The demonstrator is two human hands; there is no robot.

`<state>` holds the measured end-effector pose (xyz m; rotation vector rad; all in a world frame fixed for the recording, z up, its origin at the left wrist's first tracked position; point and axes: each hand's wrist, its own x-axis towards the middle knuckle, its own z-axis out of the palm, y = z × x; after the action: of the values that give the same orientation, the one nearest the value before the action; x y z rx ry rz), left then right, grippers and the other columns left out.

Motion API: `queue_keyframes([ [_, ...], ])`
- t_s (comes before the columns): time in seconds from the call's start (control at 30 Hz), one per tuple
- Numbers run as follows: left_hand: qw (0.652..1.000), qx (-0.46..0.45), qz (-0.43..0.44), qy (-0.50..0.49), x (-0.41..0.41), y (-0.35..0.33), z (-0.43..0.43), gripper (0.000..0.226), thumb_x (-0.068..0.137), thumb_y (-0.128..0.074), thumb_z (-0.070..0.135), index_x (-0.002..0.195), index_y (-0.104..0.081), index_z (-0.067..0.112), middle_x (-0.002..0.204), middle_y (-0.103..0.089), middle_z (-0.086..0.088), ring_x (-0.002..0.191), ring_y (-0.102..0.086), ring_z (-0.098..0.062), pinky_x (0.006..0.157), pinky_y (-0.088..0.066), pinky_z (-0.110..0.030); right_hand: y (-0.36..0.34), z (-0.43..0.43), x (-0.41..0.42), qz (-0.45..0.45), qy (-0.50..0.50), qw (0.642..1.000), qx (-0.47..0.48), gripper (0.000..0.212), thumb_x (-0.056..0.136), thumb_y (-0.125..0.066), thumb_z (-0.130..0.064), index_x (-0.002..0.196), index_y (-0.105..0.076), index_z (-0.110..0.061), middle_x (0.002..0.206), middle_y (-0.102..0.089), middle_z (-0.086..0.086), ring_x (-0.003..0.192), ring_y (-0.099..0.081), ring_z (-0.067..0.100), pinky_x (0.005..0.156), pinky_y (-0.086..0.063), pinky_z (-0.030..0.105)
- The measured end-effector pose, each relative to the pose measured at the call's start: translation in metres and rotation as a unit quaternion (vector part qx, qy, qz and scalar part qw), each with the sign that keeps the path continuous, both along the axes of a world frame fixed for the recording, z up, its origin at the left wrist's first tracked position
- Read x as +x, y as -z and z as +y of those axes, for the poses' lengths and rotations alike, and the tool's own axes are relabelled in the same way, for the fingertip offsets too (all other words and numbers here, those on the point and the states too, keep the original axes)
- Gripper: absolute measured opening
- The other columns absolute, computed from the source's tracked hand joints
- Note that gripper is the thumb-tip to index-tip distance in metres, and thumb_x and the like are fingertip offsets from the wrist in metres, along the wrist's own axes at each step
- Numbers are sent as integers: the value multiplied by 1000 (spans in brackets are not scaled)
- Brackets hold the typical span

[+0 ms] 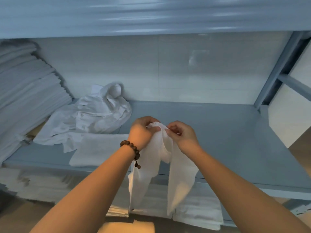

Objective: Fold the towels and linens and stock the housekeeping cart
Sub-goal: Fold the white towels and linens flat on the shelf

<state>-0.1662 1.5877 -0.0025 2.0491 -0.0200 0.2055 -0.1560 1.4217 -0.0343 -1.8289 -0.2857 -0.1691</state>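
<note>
— What do the hands hold?
— The left hand [143, 130] and the right hand [182, 134] both pinch the top edge of a white cloth [181, 179], fingers curled, close together.
— Where is the cloth?
— It hangs over the shelf's [218, 140] front edge, right of a folded towel [99, 150].

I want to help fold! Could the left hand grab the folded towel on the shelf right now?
Probably not yet: the left hand is busy pinching the hanging white cloth. The folded towel lies uncovered near its wrist, though.
</note>
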Motion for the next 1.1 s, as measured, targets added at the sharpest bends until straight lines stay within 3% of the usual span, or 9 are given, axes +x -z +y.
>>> queue_keyframes([
  [0.17,992,-94,-13,-81,17,-19,-7,15,82,-70,7,78,-66,21,76,-65,11,65,-59,3,50,-40,-3,31,-11,-7,58,38,997,-23,17,81,-68,0,87,-66,-16,78,-64,-8,70,-58,-3,67,-42,13],
  [0.27,986,-139,-41,-87,25,-32,-13,15,81,-70,2,76,-65,15,75,-64,10,61,-57,8,53,-39,-1,46,-13,-9,88,60,993,-47,15,81,-70,-8,88,-66,-21,81,-64,-10,75,-59,5,74,-44,16],
  [0.43,980,-139,-87,-111,35,-46,-14,19,81,-71,10,70,-62,23,71,-61,21,64,-55,14,63,-41,-3,75,-20,-10,110,84,981,-134,7,83,-67,-18,79,-61,-18,73,-59,-7,71,-54,11,57,-35,13],
  [0.57,977,-136,-96,-133,44,-51,-4,23,81,-72,14,68,-59,28,62,-60,31,65,-55,14,68,-44,-10,97,-40,-11,154,95,971,-153,10,86,-65,-17,95,-69,-14,91,-66,-3,83,-57,13,69,-38,20],
  [0.67,976,-127,-95,-151,48,-49,12,20,81,-72,17,70,-60,28,66,-58,23,68,-55,6,71,-47,-17,106,-63,-13,173,119,965,-156,15,87,-66,-15,99,-68,-8,93,-65,1,85,-57,15,69,-36,21],
  [0.8,976,-102,-99,-164,51,-37,31,15,80,-72,18,72,-63,28,69,-60,18,68,-56,3,65,-45,-14,107,-90,-11,172,133,962,-165,7,91,-60,-15,97,-61,-11,87,-61,0,81,-54,17,60,-34,20],
  [0.9,974,-95,-106,-177,52,-28,40,12,80,-70,16,74,-64,24,72,-61,13,60,-54,12,56,-40,-4,105,-107,-10,167,140,959,-183,12,90,-60,-11,99,-66,-7,89,-63,2,82,-55,17,68,-34,24],
  [1.0,976,-91,-93,-172,54,-17,36,16,82,-69,15,73,-62,26,72,-61,13,58,-54,13,55,-39,-2,96,-115,-9,149,168,968,-113,8,92,-59,-10,95,-65,-6,86,-64,7,80,-54,19,67,-34,25],
  [1.1,989,-77,-59,-112,58,-6,20,18,86,-64,7,81,-66,25,80,-64,9,73,-59,-1,70,-46,-11,72,-107,-3,127,184,975,0,7,91,-60,-10,96,-65,-10,82,-63,5,77,-55,20,69,-40,27],
])
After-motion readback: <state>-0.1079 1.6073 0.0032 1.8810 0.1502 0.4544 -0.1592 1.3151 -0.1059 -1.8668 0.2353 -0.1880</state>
